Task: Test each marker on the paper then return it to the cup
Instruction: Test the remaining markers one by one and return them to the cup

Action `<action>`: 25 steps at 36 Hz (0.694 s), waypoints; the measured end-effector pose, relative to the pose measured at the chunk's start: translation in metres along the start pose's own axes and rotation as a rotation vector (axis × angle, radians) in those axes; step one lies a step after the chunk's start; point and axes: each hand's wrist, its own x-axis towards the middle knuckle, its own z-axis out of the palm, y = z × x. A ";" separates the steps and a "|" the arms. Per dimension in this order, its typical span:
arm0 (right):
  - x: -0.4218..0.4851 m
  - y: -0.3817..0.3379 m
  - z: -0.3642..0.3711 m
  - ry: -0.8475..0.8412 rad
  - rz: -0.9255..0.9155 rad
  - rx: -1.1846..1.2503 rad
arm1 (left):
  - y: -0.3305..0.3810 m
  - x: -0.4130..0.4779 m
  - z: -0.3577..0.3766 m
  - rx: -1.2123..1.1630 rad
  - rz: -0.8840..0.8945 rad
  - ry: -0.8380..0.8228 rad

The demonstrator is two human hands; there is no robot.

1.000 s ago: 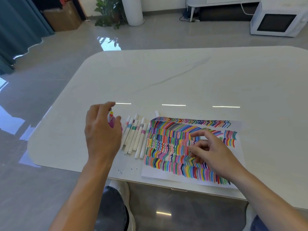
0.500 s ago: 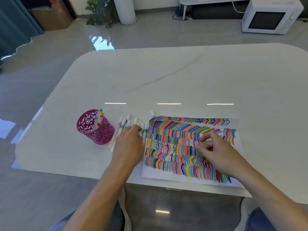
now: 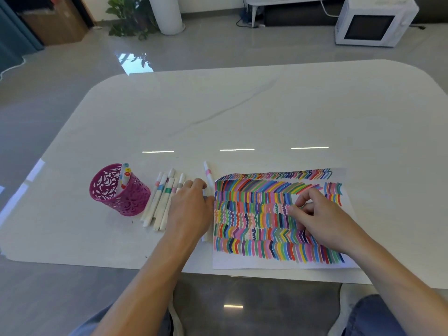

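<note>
Left hand (image 3: 191, 209) laid curled over the row of markers (image 3: 161, 202) on the bench (image 3: 242, 112) between cup (image 3: 118, 190) and paper (image 3: 278, 214), grip not clear; right hand (image 3: 317, 214) loosely curled, empty, on paper; light, stiff, smooth barrels, best pinched mid-body.

**What sits on my table**

In front of me is a white, marble-look table with rounded corners (image 3: 266, 105), a thin grey vein crossing its top. Near its front left stands a magenta cut-out pen cup (image 3: 118, 192) with 3 markers in it. Just right of the cup lies a row of white-barrelled markers with coloured bands (image 3: 161, 202), side by side. Right of them a white sheet of paper filled with rows of multicoloured strokes (image 3: 257, 214) lies flat by the front edge.
</note>
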 end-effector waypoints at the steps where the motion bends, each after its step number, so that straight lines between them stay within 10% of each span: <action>1: 0.000 0.001 -0.001 -0.002 0.001 -0.001 | 0.002 0.000 0.000 0.005 0.000 0.003; 25: -0.003 0.006 -0.005 -0.005 0.001 -0.009 | 0.018 0.011 0.006 0.097 0.034 0.056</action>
